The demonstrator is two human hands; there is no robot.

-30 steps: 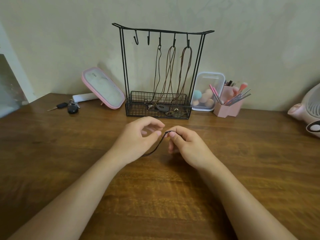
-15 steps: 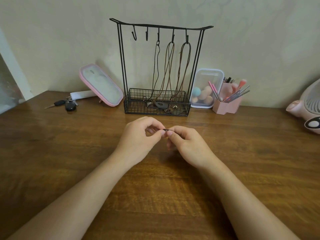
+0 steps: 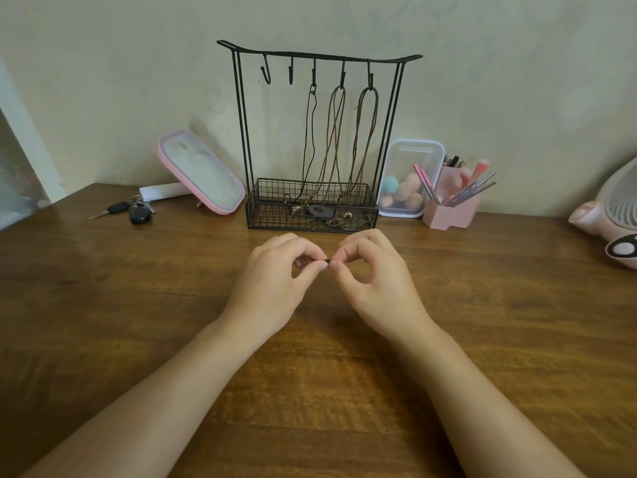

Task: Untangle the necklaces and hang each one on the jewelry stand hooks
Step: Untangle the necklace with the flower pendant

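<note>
A black wire jewelry stand (image 3: 241,115) rises at the back of the wooden table (image 3: 103,305), with several hooks on its top bar. Three cord necklaces hang from the right-hand hooks: a dark one (image 3: 312,132) and two brown ones (image 3: 336,132) (image 3: 367,132). Their pendants lie in the stand's mesh basket (image 3: 374,210). The two left hooks (image 3: 266,74) are bare. In front of the basket, my left hand (image 3: 275,284) and my right hand (image 3: 375,281) pinch a short piece of dark cord (image 3: 327,261) between fingertips. Most of that cord is hidden inside my hands.
A pink-rimmed mirror (image 3: 200,170) leans left of the stand, with car keys (image 3: 134,210) beside it. To the right stand a clear box of sponges (image 3: 410,177) and a pink brush holder (image 3: 451,208). A pink fan (image 3: 610,215) sits at the far right edge.
A second ago a loop of dark cord hung visibly below my left hand. My hands have closed together and the cord is now almost fully hidden between the fingertips.
</note>
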